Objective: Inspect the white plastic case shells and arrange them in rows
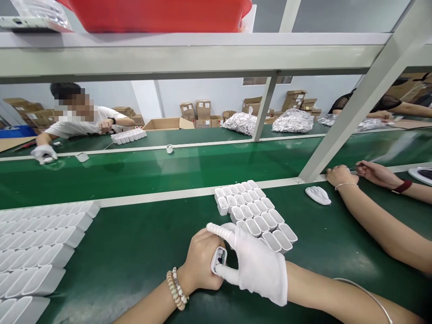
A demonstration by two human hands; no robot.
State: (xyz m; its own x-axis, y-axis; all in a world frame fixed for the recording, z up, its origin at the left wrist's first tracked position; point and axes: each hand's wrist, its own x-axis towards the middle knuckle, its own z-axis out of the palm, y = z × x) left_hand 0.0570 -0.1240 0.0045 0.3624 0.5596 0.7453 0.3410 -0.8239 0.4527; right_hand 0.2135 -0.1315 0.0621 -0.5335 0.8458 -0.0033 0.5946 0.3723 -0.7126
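Observation:
My bare left hand (201,261), with a bead bracelet on the wrist, is closed round a small white case (218,259) whose open end shows a dark inside. My right hand (254,263) wears a white glove; its thumb presses on the case's lower edge and a finger lies across the top. Both hands rest low over the green table (135,252). Just beyond them stands a block of several open white cases (254,216) in neat rows.
Rows of white cases (37,252) lie at the left. A green conveyor belt (189,168) runs across, with single cases on it. A neighbour's forearms (371,211) reach in from the right beside a white glove (318,195). Another person (77,121) works opposite. A slanted frame post (357,103) rises at right.

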